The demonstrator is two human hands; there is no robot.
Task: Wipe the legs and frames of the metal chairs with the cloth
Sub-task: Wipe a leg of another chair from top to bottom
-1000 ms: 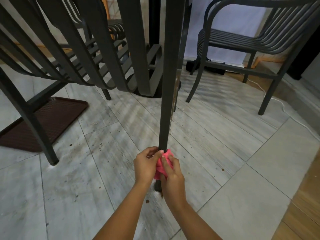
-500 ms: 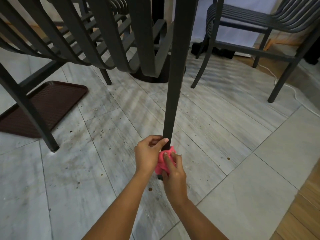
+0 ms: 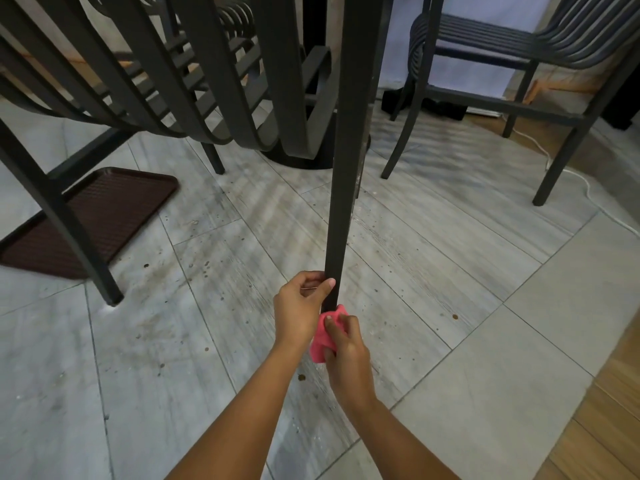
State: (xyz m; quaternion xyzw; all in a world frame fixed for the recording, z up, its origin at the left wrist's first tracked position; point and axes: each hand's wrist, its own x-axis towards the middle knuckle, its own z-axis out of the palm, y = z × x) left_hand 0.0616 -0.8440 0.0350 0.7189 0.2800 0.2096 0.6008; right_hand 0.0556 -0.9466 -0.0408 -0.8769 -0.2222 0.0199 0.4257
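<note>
A dark metal chair leg (image 3: 343, 209) runs down the middle of the view to the tiled floor. My right hand (image 3: 343, 351) grips a pink cloth (image 3: 320, 336) wrapped around the bottom of that leg. Just above it, my left hand (image 3: 299, 310) holds the same leg, thumb on its near face and fingers curled behind it. The leg's foot is hidden by the cloth and my hands. The chair's slatted seat (image 3: 221, 84) curves overhead at the upper left.
A second dark metal chair (image 3: 519, 64) stands at the upper right. Another leg (image 3: 83, 247) of the near chair stands at left, over a brown ribbed tray (image 3: 114, 209) on the floor. A round black table base (image 3: 301, 157) lies behind. A white cable (image 3: 585, 188) trails at right.
The camera has tilted, so the chairs sit higher in view. My right hand with the cloth has slid lower on the leg, below my left hand, which keeps its hold.
</note>
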